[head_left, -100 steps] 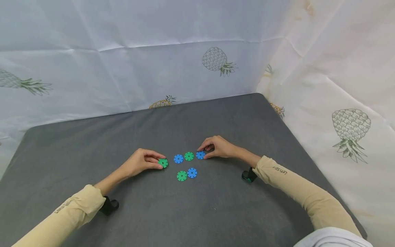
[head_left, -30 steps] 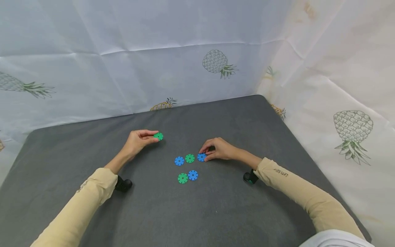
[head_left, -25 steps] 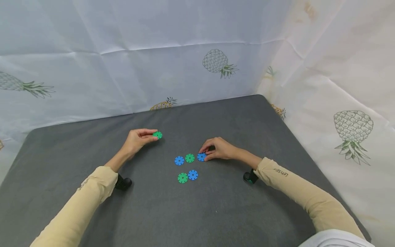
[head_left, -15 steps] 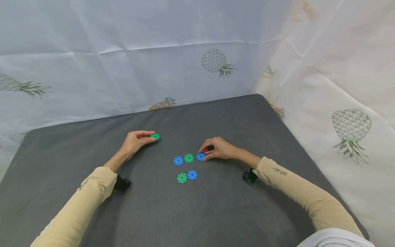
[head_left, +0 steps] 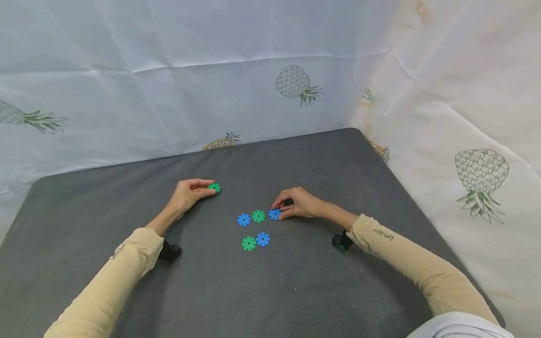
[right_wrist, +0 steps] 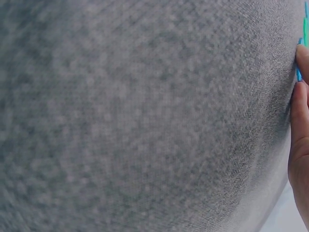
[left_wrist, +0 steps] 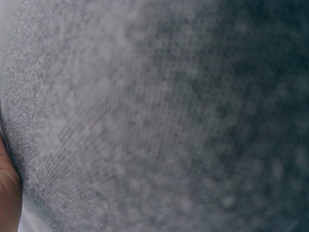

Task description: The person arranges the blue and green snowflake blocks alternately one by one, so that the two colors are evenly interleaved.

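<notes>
In the head view my left hand [head_left: 188, 195] pinches a green notched disc [head_left: 215, 188] between thumb and fingers, out to the far left of the other discs. My right hand [head_left: 302, 203] holds a blue notched disc [head_left: 274, 214] by its edge, its fingers curled over it. Left of that one lie a green notched disc [head_left: 258, 216] and a blue notched disc [head_left: 243, 219], making a loose row. Nearer to me, another green disc [head_left: 249, 243] and blue disc [head_left: 263, 239] sit edge to edge. The left wrist view shows only a sliver of the hand [left_wrist: 9, 198].
A dark grey cloth-covered table [head_left: 211, 291] fills the lower scene. White curtains [head_left: 169, 103] printed with pineapples hang behind it and along the right side. Black wrist cameras [head_left: 170, 252] hang under both forearms.
Since the oldest frame my left hand has carried its green disc away from the row, toward the far side and slightly left. Lately it barely shifts. My right hand stays on the blue disc.
</notes>
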The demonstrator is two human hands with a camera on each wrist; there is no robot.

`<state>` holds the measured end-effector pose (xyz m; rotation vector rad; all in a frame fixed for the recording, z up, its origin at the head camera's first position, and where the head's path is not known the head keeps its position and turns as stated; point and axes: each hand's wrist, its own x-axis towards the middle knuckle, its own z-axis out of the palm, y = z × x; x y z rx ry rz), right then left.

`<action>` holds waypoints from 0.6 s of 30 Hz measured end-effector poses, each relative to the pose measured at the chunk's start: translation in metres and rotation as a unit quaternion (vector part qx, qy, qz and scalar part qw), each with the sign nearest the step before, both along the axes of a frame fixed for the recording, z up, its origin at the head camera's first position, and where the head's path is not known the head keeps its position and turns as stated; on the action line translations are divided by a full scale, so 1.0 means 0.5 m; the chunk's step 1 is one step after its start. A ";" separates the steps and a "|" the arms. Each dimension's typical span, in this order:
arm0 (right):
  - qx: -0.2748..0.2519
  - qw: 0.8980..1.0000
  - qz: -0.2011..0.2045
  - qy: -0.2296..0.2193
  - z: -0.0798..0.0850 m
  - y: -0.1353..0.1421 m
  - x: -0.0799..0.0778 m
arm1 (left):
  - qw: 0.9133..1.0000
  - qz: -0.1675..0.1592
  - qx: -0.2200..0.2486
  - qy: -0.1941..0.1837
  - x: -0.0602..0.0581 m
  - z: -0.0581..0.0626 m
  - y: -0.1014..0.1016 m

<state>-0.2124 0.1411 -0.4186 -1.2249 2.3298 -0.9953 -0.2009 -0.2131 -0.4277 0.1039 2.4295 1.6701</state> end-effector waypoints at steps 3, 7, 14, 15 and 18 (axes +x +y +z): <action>0.000 1.000 0.001 0.002 0.000 0.001 0.000 | 1.000 -0.001 -0.005 0.003 -0.001 -0.001 0.003; 0.000 1.000 0.002 0.003 0.001 0.000 0.000 | 1.000 -0.002 -0.014 0.006 -0.002 -0.003 0.003; 0.000 1.000 -0.001 -0.004 0.000 0.000 0.000 | 0.999 -0.003 -0.033 0.009 -0.005 -0.005 0.004; 0.001 1.000 -0.001 -0.005 0.000 0.000 0.000 | 0.999 -0.003 -0.036 0.011 -0.006 -0.006 0.005; -0.001 1.000 -0.003 -0.008 -0.001 0.000 0.000 | 0.999 -0.003 -0.048 0.019 -0.009 -0.006 0.009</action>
